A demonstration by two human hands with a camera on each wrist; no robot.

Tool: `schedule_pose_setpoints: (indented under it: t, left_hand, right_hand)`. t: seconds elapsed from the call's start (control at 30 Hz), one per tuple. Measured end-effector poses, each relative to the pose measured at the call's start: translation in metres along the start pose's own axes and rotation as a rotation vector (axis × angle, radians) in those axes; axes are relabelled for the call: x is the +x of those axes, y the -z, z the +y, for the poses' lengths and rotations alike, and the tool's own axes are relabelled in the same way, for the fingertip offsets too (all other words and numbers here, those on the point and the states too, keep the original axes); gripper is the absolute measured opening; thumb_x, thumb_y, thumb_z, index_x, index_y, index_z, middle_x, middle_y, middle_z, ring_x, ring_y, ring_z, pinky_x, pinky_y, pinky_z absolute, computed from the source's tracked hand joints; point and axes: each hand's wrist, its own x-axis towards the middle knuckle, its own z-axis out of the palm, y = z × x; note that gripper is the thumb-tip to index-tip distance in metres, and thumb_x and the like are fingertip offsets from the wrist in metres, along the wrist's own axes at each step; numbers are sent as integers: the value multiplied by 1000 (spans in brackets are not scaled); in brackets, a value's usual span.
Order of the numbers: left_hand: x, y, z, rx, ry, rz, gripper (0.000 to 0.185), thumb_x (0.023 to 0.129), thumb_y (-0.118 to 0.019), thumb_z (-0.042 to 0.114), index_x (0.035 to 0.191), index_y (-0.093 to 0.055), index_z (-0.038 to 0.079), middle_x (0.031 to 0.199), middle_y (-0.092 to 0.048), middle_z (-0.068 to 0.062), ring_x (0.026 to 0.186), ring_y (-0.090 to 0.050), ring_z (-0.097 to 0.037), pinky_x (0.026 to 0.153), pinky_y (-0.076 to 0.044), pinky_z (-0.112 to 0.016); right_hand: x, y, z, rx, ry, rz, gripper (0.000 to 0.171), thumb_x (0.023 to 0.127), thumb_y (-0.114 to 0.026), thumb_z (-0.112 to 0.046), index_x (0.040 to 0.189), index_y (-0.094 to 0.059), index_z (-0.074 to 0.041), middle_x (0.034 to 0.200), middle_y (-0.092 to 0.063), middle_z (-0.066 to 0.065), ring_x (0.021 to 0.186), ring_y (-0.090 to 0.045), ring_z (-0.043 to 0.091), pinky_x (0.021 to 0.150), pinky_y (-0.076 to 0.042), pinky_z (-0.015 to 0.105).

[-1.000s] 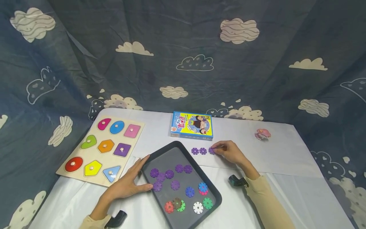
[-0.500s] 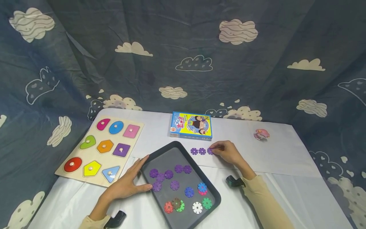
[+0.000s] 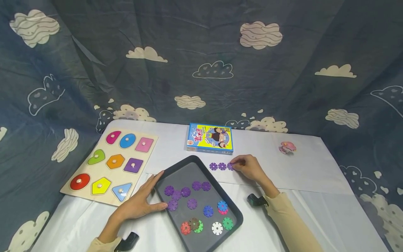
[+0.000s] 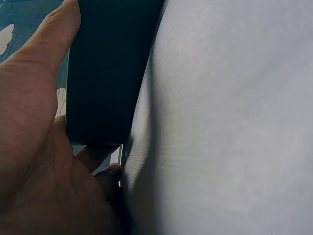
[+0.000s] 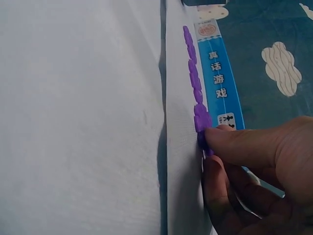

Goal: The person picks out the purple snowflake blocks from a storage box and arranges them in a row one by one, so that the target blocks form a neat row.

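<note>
Table: white cloth. Backdrop: dark blue, cream cloud pattern. Tray: black. Discs in tray: mostly purple, plus blue, red, brown, green, white. Row of discs on table: purple. Box: blue edge, yellow centre, cartoon print. Puzzle board: pale wood; pieces pink, blue, green, orange, purple, red, yellow. Small toy: pink. Sleeves: beige.
</note>
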Motion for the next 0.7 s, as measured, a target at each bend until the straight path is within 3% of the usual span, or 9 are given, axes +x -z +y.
schedule_pose_setpoints:
  t: [0.33,0.7]
  left_hand:
    - [0,0,0,1,5,-2,104,83,-77,53,161,-9,38,168,-7,-19,152,-7,-50,109,-20,-80]
    - [0,0,2,2,3,-1,104,83,-77,53,161,-10,38,168,-8,-18,152,-6,-50,109,-21,-79]
  right_hand:
    - [-3,-2,-3,-43,-19,21,15,88,-73,-3,102,-76,-6,94,-73,6,80,-61,17,76,-51,30]
    - [-4,-2,-1,-19,-8,14,14,87,-75,-6,101,-77,-7,86,-70,4,78,-59,17,74,-49,29]
